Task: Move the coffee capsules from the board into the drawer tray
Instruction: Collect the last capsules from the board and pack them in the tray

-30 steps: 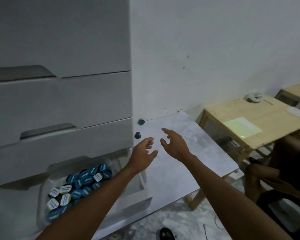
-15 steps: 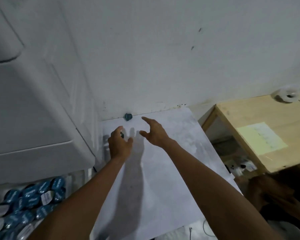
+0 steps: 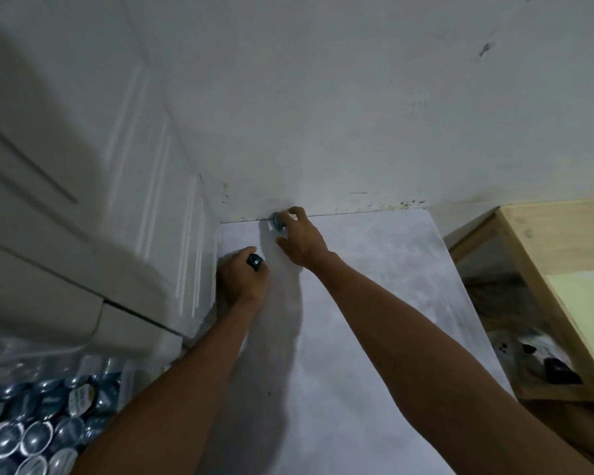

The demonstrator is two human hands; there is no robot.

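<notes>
Now, board (image 3: 357, 286) at white wall (image 3: 357, 114); left grip (image 3: 242, 282) and right grip (image 3: 300, 241) around separate capsules (image 3: 254, 260).

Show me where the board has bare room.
Bare: the board right of the right hand, between wall and wooden table; also between the forearms. Crowded: the far left corner, where the left hand grips the dark capsule, the right hand the wall-side capsule; the drawer tray looks full.

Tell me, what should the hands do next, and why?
Probably lift both hands up off the board. The left hand grips the dark capsule, and the right hand curls its fingers round the blue capsule by the wall, so both look ready to carry to the drawer tray at lower left.
</notes>
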